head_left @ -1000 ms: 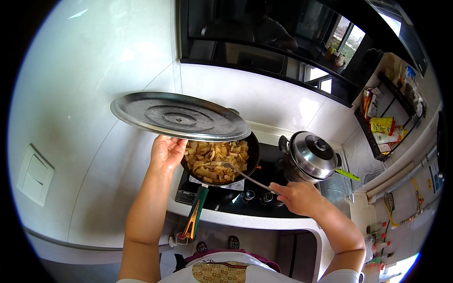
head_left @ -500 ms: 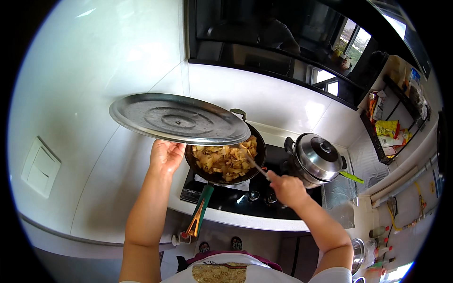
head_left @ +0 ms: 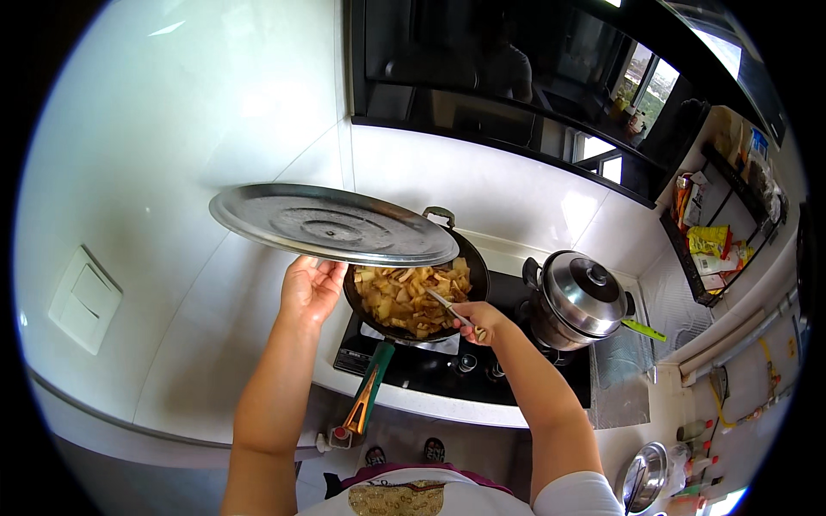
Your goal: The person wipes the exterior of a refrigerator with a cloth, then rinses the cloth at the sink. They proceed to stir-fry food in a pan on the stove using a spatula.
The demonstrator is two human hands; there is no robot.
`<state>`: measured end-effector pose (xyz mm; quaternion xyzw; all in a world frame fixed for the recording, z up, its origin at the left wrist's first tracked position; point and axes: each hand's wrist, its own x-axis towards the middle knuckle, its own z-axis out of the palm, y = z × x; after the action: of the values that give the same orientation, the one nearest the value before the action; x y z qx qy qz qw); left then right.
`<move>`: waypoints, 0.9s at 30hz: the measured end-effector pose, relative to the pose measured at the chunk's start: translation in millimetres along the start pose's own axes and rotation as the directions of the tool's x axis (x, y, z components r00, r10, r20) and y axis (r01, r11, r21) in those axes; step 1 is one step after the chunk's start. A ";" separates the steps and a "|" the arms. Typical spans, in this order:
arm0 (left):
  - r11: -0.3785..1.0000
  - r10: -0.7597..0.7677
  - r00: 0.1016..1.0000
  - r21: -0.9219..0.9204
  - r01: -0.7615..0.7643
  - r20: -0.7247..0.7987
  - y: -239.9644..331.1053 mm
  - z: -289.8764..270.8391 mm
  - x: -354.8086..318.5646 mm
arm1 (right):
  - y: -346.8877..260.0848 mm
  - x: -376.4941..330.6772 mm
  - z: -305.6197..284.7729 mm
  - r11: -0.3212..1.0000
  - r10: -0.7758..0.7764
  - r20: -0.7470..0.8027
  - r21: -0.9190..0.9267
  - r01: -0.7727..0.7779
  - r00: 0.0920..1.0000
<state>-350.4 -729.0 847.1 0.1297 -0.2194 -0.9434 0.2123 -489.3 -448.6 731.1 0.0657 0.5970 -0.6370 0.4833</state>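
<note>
My left hand (head_left: 310,288) holds a large round metal lid (head_left: 331,224) from underneath, raised flat above the left side of a black wok (head_left: 469,267). The wok sits on the stove and is filled with chopped pale and brown food (head_left: 404,297). Its green and orange handle (head_left: 366,396) points toward me. My right hand (head_left: 480,322) grips a metal utensil (head_left: 447,307) whose tip is in the food.
A lidded steel pot (head_left: 578,297) stands on the black stove (head_left: 447,365) to the right of the wok. Foil (head_left: 621,374) covers the counter beside it. A wall rack (head_left: 714,232) with packets hangs at right. White tiled wall with a switch (head_left: 84,301) at left.
My right hand has moved from beside the stove front up to the wok, putting the utensil into the food. The lid stays raised in my left hand.
</note>
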 end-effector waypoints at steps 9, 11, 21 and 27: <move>1.000 0.001 0.999 -0.001 -0.001 0.040 2.3 -9.3 6.0 | 23.2 -82.0 5.8 0.989 -0.130 0.071 0.076 0.124 0.989; 1.000 -0.019 0.999 -0.012 0.020 0.048 -2.7 -4.2 7.1 | 24.0 -98.3 2.0 0.985 -0.172 0.042 0.036 0.171 0.984; 0.999 -0.051 0.996 0.009 0.050 0.076 -15.4 5.9 12.2 | 7.7 -138.5 18.8 0.816 -0.353 -0.084 -0.515 0.263 0.932; 0.999 -0.046 0.995 0.007 0.046 0.094 -16.0 2.9 13.6 | 5.6 -122.2 17.4 0.019 -0.717 0.063 -0.994 0.109 0.695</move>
<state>-368.8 -721.1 840.0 0.0907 -0.2283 -0.9525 0.1797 -412.7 -396.3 812.8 -0.2897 0.9387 -0.1849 0.0263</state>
